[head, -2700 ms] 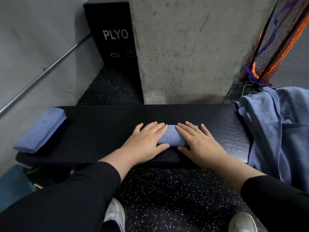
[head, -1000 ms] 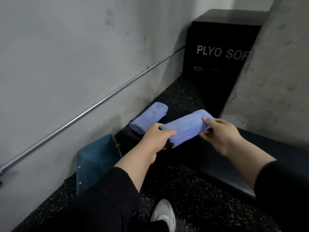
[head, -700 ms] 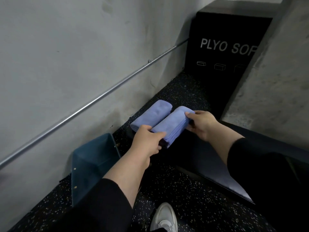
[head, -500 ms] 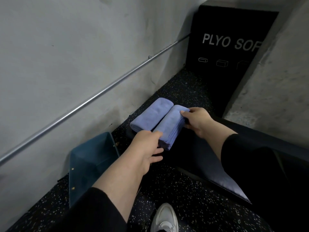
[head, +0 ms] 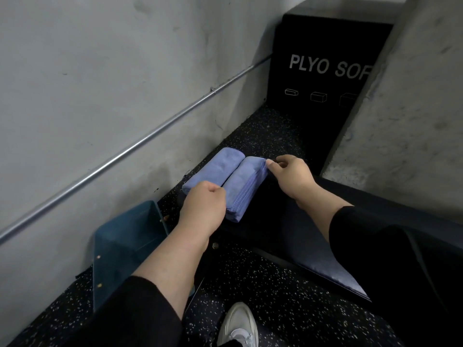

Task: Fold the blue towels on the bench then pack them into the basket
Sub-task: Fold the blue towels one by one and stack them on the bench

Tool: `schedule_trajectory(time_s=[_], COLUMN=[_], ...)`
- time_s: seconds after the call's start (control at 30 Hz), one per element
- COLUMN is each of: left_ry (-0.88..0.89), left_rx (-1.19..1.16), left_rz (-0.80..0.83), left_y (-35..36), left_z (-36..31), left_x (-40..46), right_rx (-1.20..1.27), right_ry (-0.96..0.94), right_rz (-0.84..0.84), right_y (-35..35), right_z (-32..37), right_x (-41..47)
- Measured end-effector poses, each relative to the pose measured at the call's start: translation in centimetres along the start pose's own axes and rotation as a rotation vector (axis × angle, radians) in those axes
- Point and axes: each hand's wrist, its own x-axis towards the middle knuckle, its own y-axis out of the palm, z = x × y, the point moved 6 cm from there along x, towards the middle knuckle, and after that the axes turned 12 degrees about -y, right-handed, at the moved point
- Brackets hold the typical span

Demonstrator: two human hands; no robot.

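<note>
second folded towel point(head: 246, 186) now set beside first towel point(head: 213, 171) on bench point(head: 313, 246), both hands' fingers curled, loosely touching its ends

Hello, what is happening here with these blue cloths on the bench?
A person in black sleeves is laying a folded blue towel on the black padded bench, side by side with another folded blue towel. The left hand holds its near end and the right hand pinches its far corner. The dark blue basket stands on the floor beside the bench; no towel shows inside it.
</note>
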Motion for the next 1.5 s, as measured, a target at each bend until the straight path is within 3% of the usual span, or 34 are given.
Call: schedule_trajectory(time_s=[0.23, 0.4, 0.6, 0.93, 1.17, 1.5], left_ry=[0.261, 0.428, 0.652, 0.910, 0.901, 0.913], left_rx=[0.132, 0.224, 0.378, 0.491, 0.590, 0.648], left_rz=[-0.011, 0.122, 0.268, 0.399, 0.438, 0.483], left_y=[3.4, 9.5, 18.4, 30.2, 35.1, 37.5], left_z=[-4.6, -7.2, -9.7, -8.3, -7.6, -7.1], left_x=[-4.2, -10.2, -20.6, -32.3, -32.9, -33.2], right_rx=[-0.034, -0.162, -0.449, -0.715, -0.833, -1.007], right_ry=[-0.032, -0.087, -0.058, 0.065, 0.414, 0.421], right_rz=[-0.043, -0.063, -0.192, -0.425, -0.338, -0.405], right_y=[-6.9, -15.5, -28.4, -42.8, -48.2, -48.5], right_z=[-0.3, -2.8, -7.5, -15.2, -21.7, -22.5], right_x=[-7.7, -16.3, -26.7, -35.1, -37.7, -35.1])
